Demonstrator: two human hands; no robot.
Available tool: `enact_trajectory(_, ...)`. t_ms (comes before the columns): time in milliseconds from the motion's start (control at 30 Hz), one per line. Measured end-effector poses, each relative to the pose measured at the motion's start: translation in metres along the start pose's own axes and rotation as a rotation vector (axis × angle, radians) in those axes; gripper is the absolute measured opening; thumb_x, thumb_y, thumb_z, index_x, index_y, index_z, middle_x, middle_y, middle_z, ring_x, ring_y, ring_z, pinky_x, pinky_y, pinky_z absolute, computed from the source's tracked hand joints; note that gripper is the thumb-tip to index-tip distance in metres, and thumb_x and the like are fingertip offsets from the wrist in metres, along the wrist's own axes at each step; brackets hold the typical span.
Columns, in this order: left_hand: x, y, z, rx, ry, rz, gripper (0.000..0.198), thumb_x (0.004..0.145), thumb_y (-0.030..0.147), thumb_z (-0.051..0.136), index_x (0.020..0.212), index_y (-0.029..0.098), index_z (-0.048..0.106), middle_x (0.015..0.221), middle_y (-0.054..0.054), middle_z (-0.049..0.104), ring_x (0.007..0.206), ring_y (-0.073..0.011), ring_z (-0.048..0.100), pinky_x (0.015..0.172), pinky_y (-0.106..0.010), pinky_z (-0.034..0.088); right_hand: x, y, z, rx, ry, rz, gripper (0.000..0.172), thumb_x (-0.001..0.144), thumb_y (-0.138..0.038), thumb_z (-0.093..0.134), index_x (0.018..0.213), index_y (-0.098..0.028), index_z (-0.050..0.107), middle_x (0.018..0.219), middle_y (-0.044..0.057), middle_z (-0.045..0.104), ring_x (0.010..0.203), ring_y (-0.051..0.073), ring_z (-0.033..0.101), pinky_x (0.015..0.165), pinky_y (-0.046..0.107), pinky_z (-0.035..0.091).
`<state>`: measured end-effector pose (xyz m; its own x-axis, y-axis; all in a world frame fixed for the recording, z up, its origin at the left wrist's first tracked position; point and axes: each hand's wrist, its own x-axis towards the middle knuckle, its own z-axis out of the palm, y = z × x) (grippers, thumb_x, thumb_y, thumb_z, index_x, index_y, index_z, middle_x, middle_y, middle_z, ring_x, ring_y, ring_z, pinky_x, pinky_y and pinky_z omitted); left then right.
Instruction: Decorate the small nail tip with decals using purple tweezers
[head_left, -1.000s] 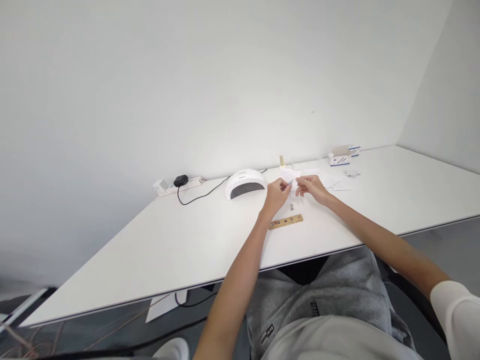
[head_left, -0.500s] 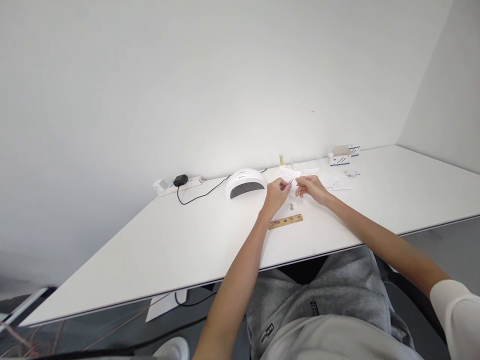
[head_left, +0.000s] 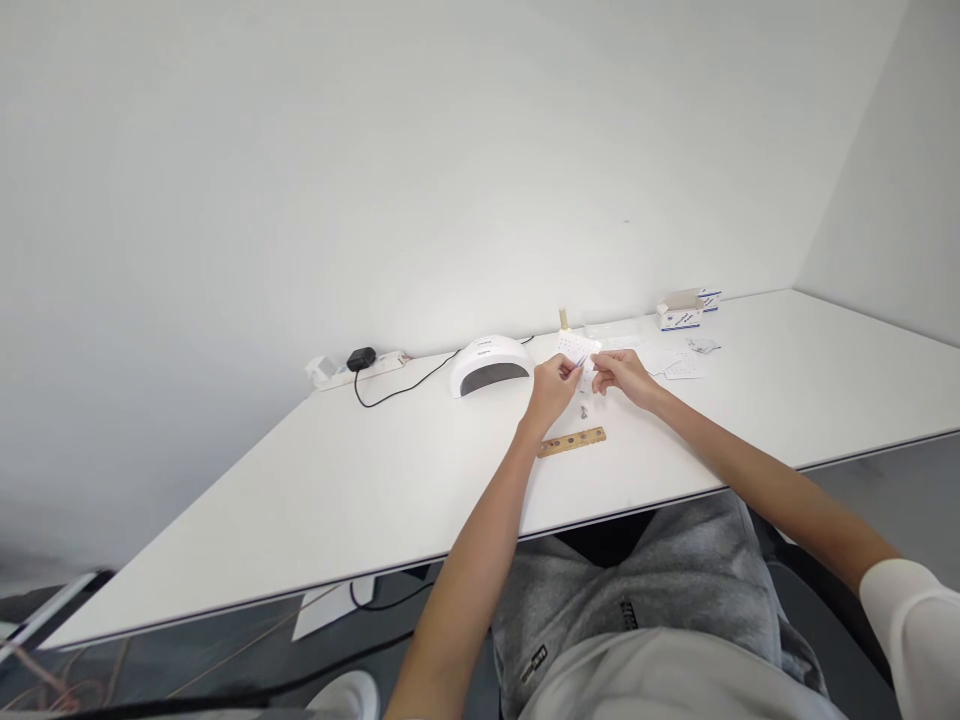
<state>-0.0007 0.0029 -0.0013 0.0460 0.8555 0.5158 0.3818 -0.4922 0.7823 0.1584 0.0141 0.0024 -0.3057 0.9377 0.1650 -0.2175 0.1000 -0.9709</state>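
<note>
My left hand (head_left: 553, 386) is closed in a pinch, with a thin dark sliver (head_left: 581, 361) showing at its fingertips. Facing it, my right hand (head_left: 624, 376) has thumb and forefinger pressed together, the other fingers curled; what lies between them is too small to make out. Behind and between the fingertips is a white sheet with rows of small marks (head_left: 576, 346), partly covered by the hands. I cannot tell whether it is held or lies on the table. Below the hands sit a small metallic piece (head_left: 583, 412) and a gold strip with dark round spots (head_left: 572, 443).
On the white table (head_left: 360, 490) stands a white dome-shaped lamp (head_left: 491, 366), left of my hands. Farther left is a power strip (head_left: 382, 364) with a black adapter (head_left: 361, 359). To the right are loose white sheets (head_left: 681, 366), a clear packet (head_left: 703, 346) and an open small box (head_left: 679, 316).
Both hands stay almost in place, still pinched close together. The marked sheet's visible pattern looks slightly different between the fingers. Nothing else has visibly moved.
</note>
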Motion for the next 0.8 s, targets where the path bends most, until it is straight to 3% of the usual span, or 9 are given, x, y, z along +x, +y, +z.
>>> enact_trajectory(300,0.0,0.007,-0.002,-0.056,-0.004,-0.073,0.018,0.076,0.03,0.062,0.066,0.017,0.056,0.057,0.001,0.057,0.053,-0.011,0.053,0.054,-0.025,0.042,-0.003,-0.003,0.009,-0.131,0.053,-0.111,0.044,0.073,-0.052,0.07,0.059,-0.017,0.047,0.048,-0.002,0.047,0.046,0.018,0.064,0.038,0.022,0.045)
enact_trajectory(500,0.0,0.01,-0.004,-0.192,-0.031,-0.221,0.034,0.082,0.041,0.052,0.06,0.016,0.058,0.051,0.001,0.052,0.036,-0.0066,0.037,0.038,-0.024,0.028,-0.001,0.0,0.01,-0.149,0.058,-0.158,0.048,0.073,-0.058,0.068,0.06,-0.018,0.044,0.05,-0.002,0.046,0.048,0.019,0.066,0.038,0.021,0.046)
enact_trajectory(800,0.001,0.01,-0.003,-0.229,-0.029,-0.233,0.023,0.074,0.035,0.061,0.066,0.014,0.063,0.056,0.001,0.053,0.038,-0.0054,0.039,0.038,-0.022,0.029,-0.004,-0.002,0.011,-0.187,0.072,-0.203,0.046,0.077,-0.058,0.063,0.062,-0.018,0.046,0.051,-0.002,0.047,0.049,0.019,0.067,0.038,0.021,0.046)
